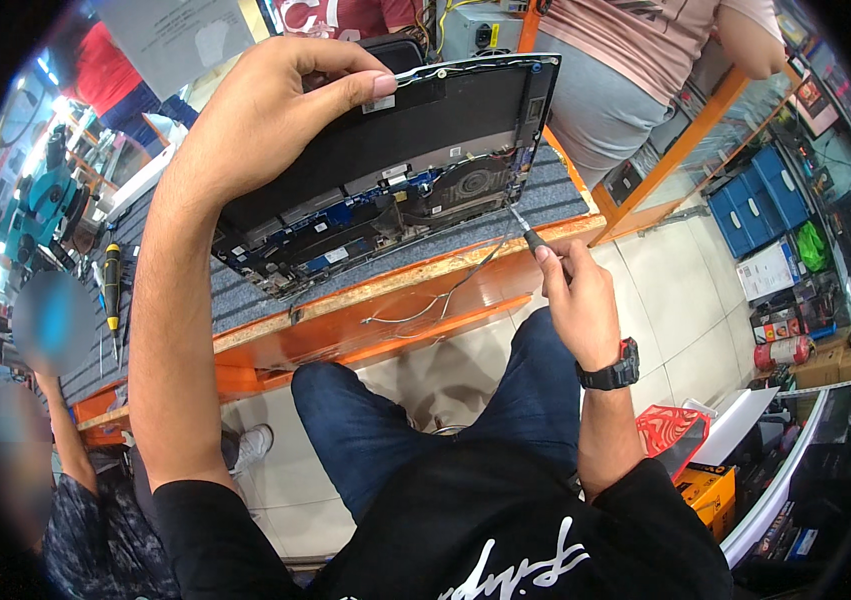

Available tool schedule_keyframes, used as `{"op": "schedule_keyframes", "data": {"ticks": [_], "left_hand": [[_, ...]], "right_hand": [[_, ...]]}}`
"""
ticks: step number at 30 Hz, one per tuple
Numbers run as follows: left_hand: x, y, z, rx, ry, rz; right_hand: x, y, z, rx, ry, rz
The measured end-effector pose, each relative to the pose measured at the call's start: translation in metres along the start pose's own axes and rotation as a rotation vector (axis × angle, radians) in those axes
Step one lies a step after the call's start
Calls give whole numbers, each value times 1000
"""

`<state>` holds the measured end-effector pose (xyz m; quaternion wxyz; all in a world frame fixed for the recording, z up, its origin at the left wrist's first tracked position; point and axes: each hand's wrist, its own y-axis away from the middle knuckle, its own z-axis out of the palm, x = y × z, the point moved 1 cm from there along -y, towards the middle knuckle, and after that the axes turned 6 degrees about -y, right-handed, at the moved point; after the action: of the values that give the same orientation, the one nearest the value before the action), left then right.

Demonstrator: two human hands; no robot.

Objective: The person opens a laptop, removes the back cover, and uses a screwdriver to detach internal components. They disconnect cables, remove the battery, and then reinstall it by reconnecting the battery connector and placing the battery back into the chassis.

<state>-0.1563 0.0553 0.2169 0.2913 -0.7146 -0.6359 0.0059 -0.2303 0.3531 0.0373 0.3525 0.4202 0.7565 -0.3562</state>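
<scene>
My left hand [285, 110] pinches the upper edge of an opened laptop [430, 125], holding it tilted up on the workbench. The laptop's inside shows, with a blue circuit board [340, 213] and a round fan [475, 178] along its lower part. My right hand [582, 300] is closed round a small screwdriver [531, 234], whose tip reaches the laptop's lower right corner. Whether the tip sits in a screw is too small to tell. Thin grey cables [445, 295] hang over the bench's front edge, below the laptop.
On the left of the bench's grey ribbed mat [250, 300] lies a yellow-and-black screwdriver [113, 285]. Other people stand across the bench, and one sits at the left. Blue drawers [760, 205] stand at the right. A metal power supply [480, 35] is behind the laptop.
</scene>
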Motion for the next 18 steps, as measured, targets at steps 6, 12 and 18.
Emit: {"op": "schedule_keyframes", "data": {"ticks": [6,12,18], "left_hand": [[1,1,1,2,-40,-15],[-4,0,-2,10,-47,40],[19,-4,-6,-53,32,-126]], "right_hand": [[1,0,-1,4,30,14],[11,-2,3,32,88,-73],[4,5,-22,-104,137,10]]}}
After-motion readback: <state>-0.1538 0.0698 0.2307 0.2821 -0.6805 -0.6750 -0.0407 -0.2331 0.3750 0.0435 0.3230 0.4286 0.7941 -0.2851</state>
